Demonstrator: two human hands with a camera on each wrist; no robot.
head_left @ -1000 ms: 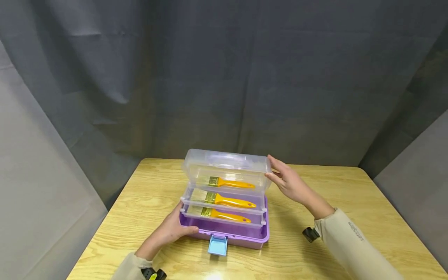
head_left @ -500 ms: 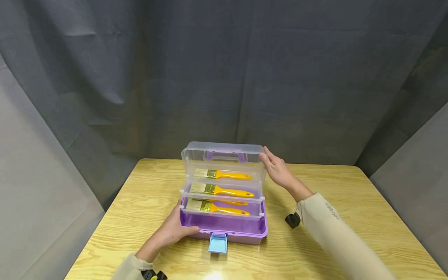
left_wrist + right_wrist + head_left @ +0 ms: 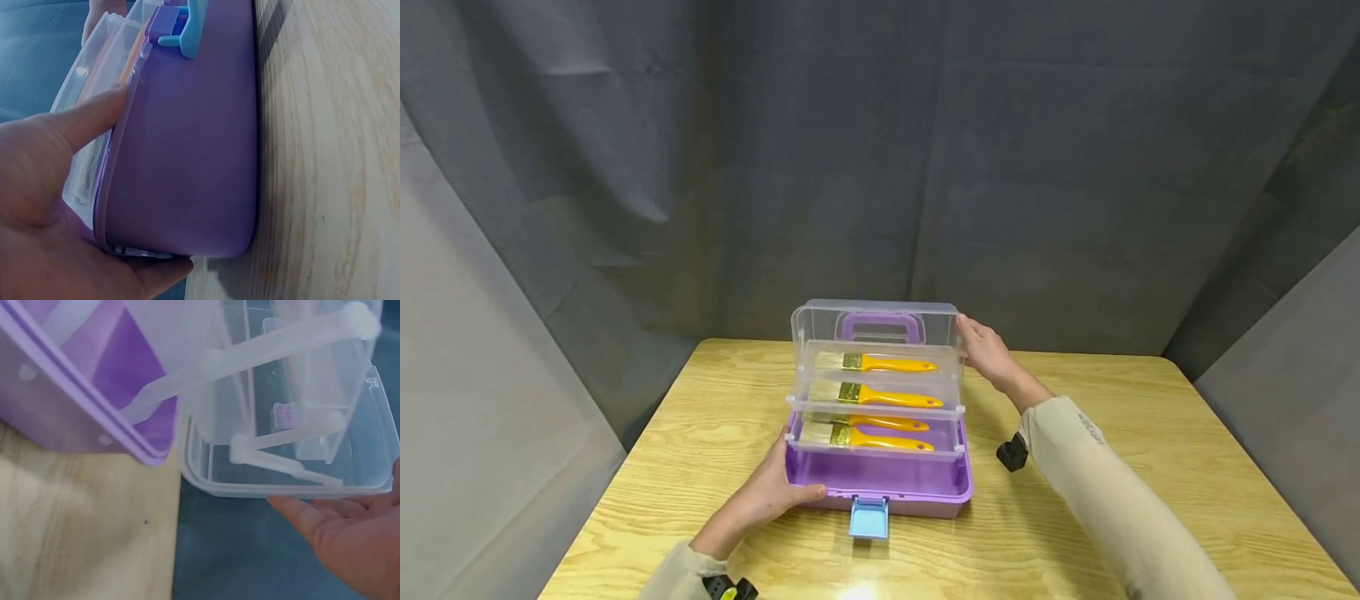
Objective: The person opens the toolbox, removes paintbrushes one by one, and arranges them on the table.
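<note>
A purple toolbox [image 3: 891, 507] stands with its clear lid [image 3: 940, 321] tipped back and its see-through trays raised in steps. Several paintbrushes [image 3: 898, 398] with yellow handles and pale bristles lie in the trays. At the front left corner my left hand [image 3: 767, 490] grips the box, its thumb over the front rim; in the left wrist view, fingers reach round the end wall [image 3: 181, 162]. My right hand [image 3: 992, 357] holds the lid's right edge, and in the right wrist view its fingers lie along the outside of the lid rim. A blue latch [image 3: 869, 518] hangs down in front.
The toolbox stands on a wood-grain table [image 3: 1075, 500], whose back edge lies close behind the lid. A dark curtain [image 3: 1037, 167] hangs behind, and pale panels [image 3: 482, 375] flank the table. White hinge arms [image 3: 250, 359] link the trays to the box.
My right hand has pushed the lid further back and the trays have risen with it, bringing another brush and the lid's purple handle into clear view. The left hand keeps its grip.
</note>
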